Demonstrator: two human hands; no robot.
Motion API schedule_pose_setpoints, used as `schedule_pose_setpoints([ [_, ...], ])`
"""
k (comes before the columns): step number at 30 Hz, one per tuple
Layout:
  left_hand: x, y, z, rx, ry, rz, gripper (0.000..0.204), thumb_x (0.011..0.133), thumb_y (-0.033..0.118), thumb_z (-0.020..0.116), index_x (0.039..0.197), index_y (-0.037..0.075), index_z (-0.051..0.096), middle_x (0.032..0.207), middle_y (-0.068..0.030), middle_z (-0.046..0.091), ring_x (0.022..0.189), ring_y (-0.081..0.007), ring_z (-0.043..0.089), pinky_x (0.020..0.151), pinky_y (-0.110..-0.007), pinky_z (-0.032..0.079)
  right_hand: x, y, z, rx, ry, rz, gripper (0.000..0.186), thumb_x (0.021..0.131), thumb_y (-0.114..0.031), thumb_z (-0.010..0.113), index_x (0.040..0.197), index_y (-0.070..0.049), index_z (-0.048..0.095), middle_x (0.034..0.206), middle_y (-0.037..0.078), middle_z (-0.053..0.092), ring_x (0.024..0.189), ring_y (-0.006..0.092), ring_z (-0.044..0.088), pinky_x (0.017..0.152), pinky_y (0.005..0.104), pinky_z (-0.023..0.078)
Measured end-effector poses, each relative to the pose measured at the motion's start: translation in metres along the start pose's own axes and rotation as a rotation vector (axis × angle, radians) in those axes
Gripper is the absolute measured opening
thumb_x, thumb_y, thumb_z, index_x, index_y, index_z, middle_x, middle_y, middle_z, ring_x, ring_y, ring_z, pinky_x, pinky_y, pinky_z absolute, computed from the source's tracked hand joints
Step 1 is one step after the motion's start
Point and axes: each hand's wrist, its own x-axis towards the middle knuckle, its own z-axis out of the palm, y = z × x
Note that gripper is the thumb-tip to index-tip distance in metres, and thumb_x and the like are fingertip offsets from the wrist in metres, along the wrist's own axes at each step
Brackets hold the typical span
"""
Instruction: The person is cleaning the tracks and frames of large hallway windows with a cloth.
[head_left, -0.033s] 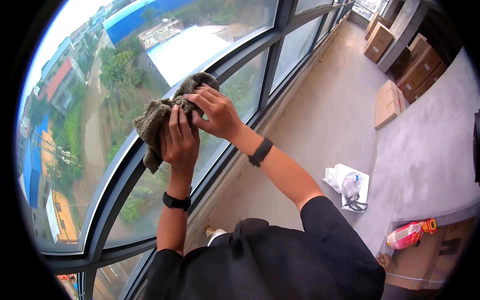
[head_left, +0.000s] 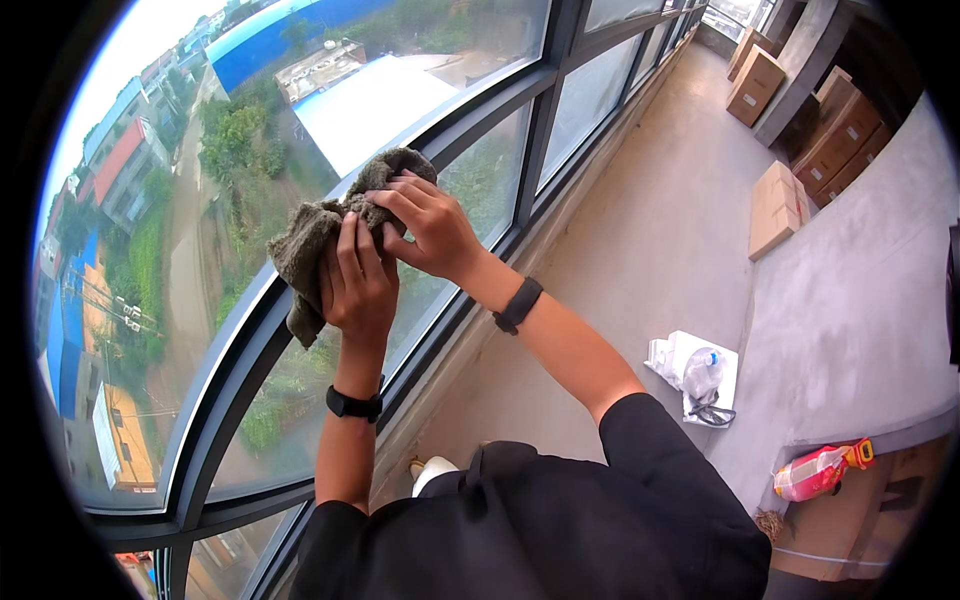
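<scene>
A bunched, grey-green towelling cloth [head_left: 303, 246] lies against the dark window frame [head_left: 250, 352], over its horizontal bar. My left hand [head_left: 358, 288] grips the lower part of the cloth, fingers pointing up along it. Just to the right, my right hand [head_left: 434, 228] has its fingers bent over the upper part. Both hands are close together, and the cloth is bunched between and beyond them. The fold under my fingers hides part of the bar. Each wrist wears a black band.
Glass panes [head_left: 490, 165] run along the left, with buildings and trees outside. On the concrete floor stand cardboard boxes [head_left: 778, 210] and a white block [head_left: 712, 365] with a clear plastic bottle [head_left: 704, 372]. A red bottle [head_left: 815, 473] lies at the lower right near another carton.
</scene>
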Motion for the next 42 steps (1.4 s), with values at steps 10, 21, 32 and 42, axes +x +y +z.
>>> schedule_pose_setpoints([
  [10, 0.039, 0.081, 0.081, -0.019, -0.005, 0.056, 0.023, 0.092, 0.025, 0.063, 0.108, 0.009, 0.067, 0.116, 0.0005, 0.066, 0.091, -0.0156, 0.068, 0.084, -0.028, 0.054, 0.003, 0.11, -0.048, -0.002, 0.037, 0.05, 0.034, 0.078, -0.006, 0.058, 0.111, -0.003, 0.063, 0.099, 0.018, 0.064, 0.099, 0.0383, 0.062, 0.097, 0.0443, 0.05],
  [21, 0.115, 0.228, 0.212, -0.082, 0.034, 0.13, 0.023, 0.091, 0.019, 0.063, 0.111, 0.009, 0.066, 0.118, -0.0001, 0.065, 0.088, -0.0144, 0.068, 0.079, -0.023, 0.053, 0.017, 0.283, -0.141, -0.233, 0.039, 0.117, 0.031, 0.081, -0.007, 0.056, 0.111, -0.002, 0.061, 0.101, 0.018, 0.063, 0.098, 0.039, 0.06, 0.094, 0.0453, 0.049],
  [32, 0.134, 0.257, 0.24, -0.175, -0.011, 0.152, 0.012, 0.084, 0.01, 0.063, 0.095, 0.011, 0.063, 0.105, -0.0001, 0.064, 0.077, -0.0131, 0.066, 0.066, -0.024, 0.052, -0.006, 0.334, -0.139, -0.137, 0.092, 0.011, 0.038, 0.086, -0.014, 0.059, 0.122, 0.0, 0.057, 0.113, 0.021, 0.061, 0.105, 0.044, 0.057, 0.093, 0.0489, 0.047],
  [42, 0.142, 0.248, 0.181, -0.17, -0.17, -0.251, 0.062, 0.07, 0.019, 0.079, 0.128, 0.01, 0.06, 0.138, -0.0168, 0.047, 0.123, -0.0356, 0.047, 0.101, -0.049, 0.039, 0.021, 0.334, -0.157, 0.196, 0.087, -0.149, 0.055, 0.078, -0.012, 0.06, 0.132, -0.004, 0.056, 0.128, 0.02, 0.059, 0.12, 0.0434, 0.055, 0.105, 0.0545, 0.04],
])
